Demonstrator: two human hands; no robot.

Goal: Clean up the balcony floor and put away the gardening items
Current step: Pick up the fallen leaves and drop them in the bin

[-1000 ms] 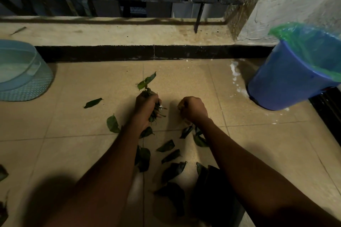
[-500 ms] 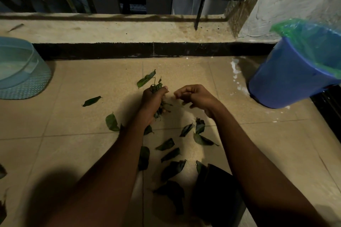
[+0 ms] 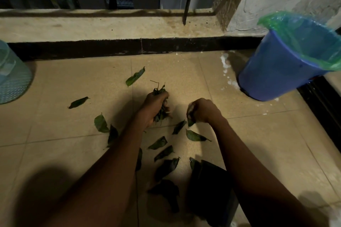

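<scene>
Green leaf litter, thin and near weightless by my guess. The bunch of leaves (image 3: pixel 160 116) was balled in my left grip (image 3: pixel 156 106), fingers curled tight round it, stems poking out the top, low over the floor (image 3: pixel 184 72). My right grip (image 3: pixel 204 110) was curled too, fingertips pinching a single leaf (image 3: pixel 191 122) by its upper end, just above the tiles. Other loose leaves (image 3: pixel 195 136) lay scattered on the floor between and under my arms, a few more out left, and a long leaf (image 3: pixel 135 79) lay beyond the bunch. I judged them soft, limp and crushable, with no breakage worry. Flat ones hug the tile, so they were best lifted by an edge or stem with fingertips, then stuffed into the bunch. A packed fistful could shed bits if loosened. The blue bin (image 3: pixel 276 73) with its green liner (image 3: pixel 299 29) stood to my right, well apart from both hands, its far side cut off by the frame. A teal basket (image 3: pixel 14 79) was cut off at the left edge. A dark flat thing (image 3: pixel 208 186) by my right forearm was unlit, and I could not tell what it was. Leaves under my arms and in the bottom shadow were partly hidden. Whether the right grip held more than that one leaf, I could not tell. The white spatter (image 3: pixel 224 63) by the bin was unclear.
</scene>
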